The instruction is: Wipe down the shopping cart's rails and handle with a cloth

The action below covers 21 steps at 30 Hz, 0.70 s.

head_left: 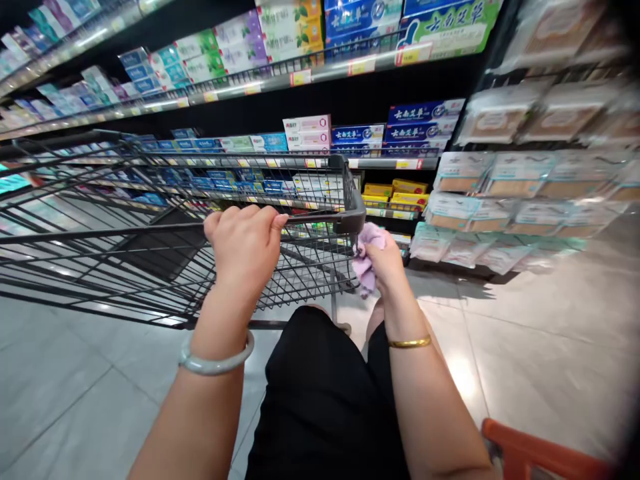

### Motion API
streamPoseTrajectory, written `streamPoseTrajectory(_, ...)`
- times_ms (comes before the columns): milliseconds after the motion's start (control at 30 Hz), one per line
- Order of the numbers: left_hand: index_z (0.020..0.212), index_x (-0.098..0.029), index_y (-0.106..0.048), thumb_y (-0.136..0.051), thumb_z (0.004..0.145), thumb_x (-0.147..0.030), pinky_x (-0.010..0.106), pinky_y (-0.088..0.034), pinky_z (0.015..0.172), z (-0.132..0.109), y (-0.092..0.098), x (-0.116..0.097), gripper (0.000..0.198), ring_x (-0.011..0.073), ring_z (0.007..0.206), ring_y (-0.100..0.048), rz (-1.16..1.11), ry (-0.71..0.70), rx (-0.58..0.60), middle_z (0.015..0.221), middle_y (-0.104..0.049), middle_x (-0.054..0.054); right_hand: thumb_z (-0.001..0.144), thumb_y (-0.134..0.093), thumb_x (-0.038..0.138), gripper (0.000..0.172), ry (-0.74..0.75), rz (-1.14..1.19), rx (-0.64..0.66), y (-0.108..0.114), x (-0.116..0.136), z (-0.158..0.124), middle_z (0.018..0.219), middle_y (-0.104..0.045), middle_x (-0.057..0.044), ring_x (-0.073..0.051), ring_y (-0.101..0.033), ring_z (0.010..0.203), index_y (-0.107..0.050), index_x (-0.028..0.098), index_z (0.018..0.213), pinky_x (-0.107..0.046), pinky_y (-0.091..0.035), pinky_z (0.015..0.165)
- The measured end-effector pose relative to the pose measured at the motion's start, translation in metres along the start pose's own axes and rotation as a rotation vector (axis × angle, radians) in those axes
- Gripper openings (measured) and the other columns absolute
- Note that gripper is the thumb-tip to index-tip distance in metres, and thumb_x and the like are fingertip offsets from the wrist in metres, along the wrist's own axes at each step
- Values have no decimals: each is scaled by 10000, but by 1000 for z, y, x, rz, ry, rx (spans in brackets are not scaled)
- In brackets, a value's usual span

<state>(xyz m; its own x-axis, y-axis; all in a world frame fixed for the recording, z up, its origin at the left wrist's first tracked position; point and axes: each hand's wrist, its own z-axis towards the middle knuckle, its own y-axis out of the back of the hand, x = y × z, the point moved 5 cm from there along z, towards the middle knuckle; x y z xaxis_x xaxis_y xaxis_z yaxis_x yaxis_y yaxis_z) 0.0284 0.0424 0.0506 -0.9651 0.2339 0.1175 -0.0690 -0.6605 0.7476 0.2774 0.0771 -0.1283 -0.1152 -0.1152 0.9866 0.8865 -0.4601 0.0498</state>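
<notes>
A black wire shopping cart [165, 237] stands in front of me and stretches off to the left. My left hand [245, 243] is closed around the cart's top rail, with a pale bangle on the wrist. In my right hand [387, 260] is a crumpled lilac cloth [369, 243], pinched between the fingers. The cloth touches or hangs just beside the near right corner of the cart [353, 213]; which of the two I cannot tell. A gold bracelet circles my right wrist.
Shelves [225, 87] of boxed toothpaste-like goods run along the far side. Hanging packets [515, 173] fill a rack on the right. An orange frame part [545, 447] juts in at the lower right. Pale tiled floor [540, 320] lies below.
</notes>
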Motion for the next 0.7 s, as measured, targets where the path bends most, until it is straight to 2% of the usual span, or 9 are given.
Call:
streamPoseTrajectory(67,818,-246,-665,-352,1033,-504,453,-298,841,2,-1,-2,459,289,892,-595,0,-16,-12,864,-703,71,801,-546,237,432,-34,-285,41,-1,-7,0,1156,-726,-30,-173,-678,979,-578,240,1232,-272,-535,839)
streamPoseTrajectory(133,806,-245,-656,-362,1031,-502,441,-282,819,3,-1,-2,451,279,880,-588,-7,-34,-21,848,-702,68,830,-567,245,385,-73,-474,84,0,-15,-1,1140,-729,-42,-178,-671,970,-588,246,1214,-271,-513,843)
streamPoseTrajectory(233,799,-244,-640,-356,1037,-491,439,-266,809,4,-2,-2,446,271,875,-584,-6,-57,-44,824,-696,62,806,-617,230,297,-127,-572,129,5,-21,-6,1021,-734,-68,-204,-664,879,-628,229,1103,-298,-489,812)
streamPoseTrajectory(367,787,-241,-616,-349,1045,-485,440,-256,805,3,-2,-1,444,265,863,-578,15,-58,-72,818,-692,53,704,-659,162,181,-209,-637,208,7,-27,-14,732,-682,-33,-211,-634,708,-647,214,877,-321,-471,734)
streamPoseTrajectory(433,777,-240,-609,-348,1046,-485,440,-253,800,2,-2,-1,448,263,854,-574,22,-55,-79,813,-689,50,685,-658,158,211,-197,-617,208,7,-24,-15,742,-685,-26,-215,-642,722,-649,220,887,-319,-474,732)
streamPoseTrajectory(533,772,-239,-607,-364,1044,-484,438,-251,798,2,-2,-2,439,263,853,-570,26,-52,-83,809,-688,49,742,-586,194,333,-122,-541,153,9,-9,-12,973,-727,-42,-213,-675,873,-632,230,1069,-301,-497,784)
streamPoseTrajectory(600,782,-238,-616,-379,1041,-475,437,-251,798,2,-2,-3,423,265,862,-570,23,-51,-84,816,-691,51,768,-520,210,441,-26,-374,78,13,7,-9,1113,-711,-49,-199,-678,958,-577,229,1205,-286,-514,815)
streamPoseTrajectory(700,831,-240,-647,-396,1039,-458,436,-251,794,3,-3,-5,392,270,873,-569,14,-50,-82,827,-696,55,739,-501,229,515,129,-48,-42,18,25,-8,1126,-697,-47,-202,-680,955,-550,226,1252,-294,-532,809)
